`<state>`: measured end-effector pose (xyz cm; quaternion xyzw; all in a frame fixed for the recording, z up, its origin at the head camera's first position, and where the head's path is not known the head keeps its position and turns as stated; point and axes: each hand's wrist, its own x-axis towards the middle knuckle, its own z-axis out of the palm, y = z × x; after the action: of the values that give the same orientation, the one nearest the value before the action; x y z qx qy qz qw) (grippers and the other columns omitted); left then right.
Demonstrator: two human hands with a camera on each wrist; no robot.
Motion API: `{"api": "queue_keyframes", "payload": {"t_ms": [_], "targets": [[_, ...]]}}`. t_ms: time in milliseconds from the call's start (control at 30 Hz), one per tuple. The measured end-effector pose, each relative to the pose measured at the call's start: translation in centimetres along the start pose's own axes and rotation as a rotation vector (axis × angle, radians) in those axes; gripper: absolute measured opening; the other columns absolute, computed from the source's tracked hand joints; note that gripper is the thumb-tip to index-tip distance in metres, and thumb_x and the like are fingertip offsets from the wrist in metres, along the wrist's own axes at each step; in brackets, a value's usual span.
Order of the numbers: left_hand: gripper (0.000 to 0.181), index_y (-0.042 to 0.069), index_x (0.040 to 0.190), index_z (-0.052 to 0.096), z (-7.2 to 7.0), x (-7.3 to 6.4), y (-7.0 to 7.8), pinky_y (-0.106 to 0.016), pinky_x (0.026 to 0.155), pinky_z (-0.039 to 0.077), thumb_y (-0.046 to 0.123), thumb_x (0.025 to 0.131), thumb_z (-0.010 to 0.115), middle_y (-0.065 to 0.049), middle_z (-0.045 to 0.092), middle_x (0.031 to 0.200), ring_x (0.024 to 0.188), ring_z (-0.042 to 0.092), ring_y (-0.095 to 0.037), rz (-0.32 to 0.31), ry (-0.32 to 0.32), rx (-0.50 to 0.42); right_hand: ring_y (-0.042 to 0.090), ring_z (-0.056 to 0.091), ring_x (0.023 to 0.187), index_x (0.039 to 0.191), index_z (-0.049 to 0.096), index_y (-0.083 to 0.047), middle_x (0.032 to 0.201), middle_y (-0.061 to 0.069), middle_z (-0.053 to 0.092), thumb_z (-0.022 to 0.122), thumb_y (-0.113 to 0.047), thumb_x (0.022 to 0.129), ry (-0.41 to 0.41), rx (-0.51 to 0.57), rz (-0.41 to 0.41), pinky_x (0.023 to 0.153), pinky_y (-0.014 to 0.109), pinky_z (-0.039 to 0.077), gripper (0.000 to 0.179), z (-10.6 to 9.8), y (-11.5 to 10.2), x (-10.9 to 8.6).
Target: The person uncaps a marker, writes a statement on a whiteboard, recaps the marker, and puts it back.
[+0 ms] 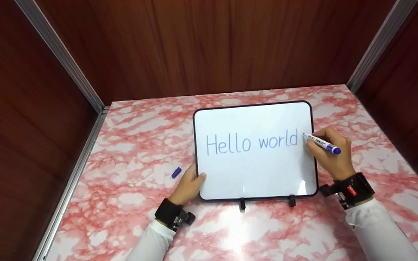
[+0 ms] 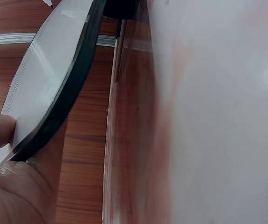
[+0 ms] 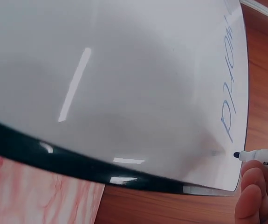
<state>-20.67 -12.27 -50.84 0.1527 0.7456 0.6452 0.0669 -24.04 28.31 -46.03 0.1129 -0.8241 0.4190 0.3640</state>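
Note:
A black-framed whiteboard (image 1: 256, 174) stands on small black feet, with "Hello world" written across it in blue. My left hand (image 1: 188, 185) grips its lower left edge, thumb over the front face and the other fingers behind. In my right hand (image 1: 334, 152) a white marker (image 1: 321, 142) with a blue end is pinched between thumb and fingers. Its dark tip (image 3: 237, 155) points at the board just right of the "d", close to the right edge. The blue marker cap (image 1: 176, 172) lies on the table left of the board.
The table (image 1: 132, 217) has a red and white marbled top. Dark wood panels (image 1: 212, 47) rise behind it and at both sides, with metal strips at the corners. Black camera straps (image 1: 356, 190) wrap both wrists, above white sleeves.

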Motion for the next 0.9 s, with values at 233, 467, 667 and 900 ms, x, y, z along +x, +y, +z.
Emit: {"api": "queue_keyframes", "payload": {"t_ms": [233,467,667,900], "targets": [[0.042,-0.007,0.139,0.040,0.0,0.1,-0.3,-0.037,0.089,0.052,-0.004,0.097,0.042,-0.020,0.062,0.118,0.103,0.062,-0.026,-0.022,-0.013,-0.040,0.007,0.054,0.056,0.078,0.066,0.002,0.066,0.008,0.065,0.074,0.006,0.073,0.013,0.021,-0.014,0.051,0.012,0.041,0.011,0.1,-1.3,0.7],[0.043,-0.008,0.139,0.040,0.0,0.1,-0.3,-0.037,0.093,0.050,-0.005,0.096,0.043,-0.022,0.060,0.122,0.106,0.060,-0.027,-0.007,-0.004,-0.033,0.006,0.056,0.059,0.079,0.066,0.004,0.068,0.012,0.066,0.074,0.009,0.072,0.007,0.033,-0.025,0.054,0.010,0.042,0.011,0.0,-2.4,0.8],[0.042,-0.003,0.140,0.042,0.0,0.7,-2.6,-0.036,0.092,0.050,0.000,0.098,0.044,-0.019,0.061,0.121,0.105,0.061,-0.024,-0.007,0.004,-0.011,0.006,0.057,0.059,0.080,0.068,0.003,0.070,0.009,0.067,0.076,0.007,0.072,-0.009,0.020,-0.027,0.053,0.010,0.044,0.012,0.1,-0.9,0.5],[0.043,-0.003,0.141,0.040,0.0,1.0,-3.4,-0.036,0.093,0.050,0.001,0.099,0.044,-0.019,0.061,0.122,0.106,0.060,-0.024,-0.019,0.015,-0.011,0.007,0.058,0.057,0.077,0.068,0.003,0.069,0.010,0.068,0.075,0.008,0.071,-0.019,0.023,-0.012,0.053,0.010,0.044,0.011,-0.3,-2.7,0.1]]}}
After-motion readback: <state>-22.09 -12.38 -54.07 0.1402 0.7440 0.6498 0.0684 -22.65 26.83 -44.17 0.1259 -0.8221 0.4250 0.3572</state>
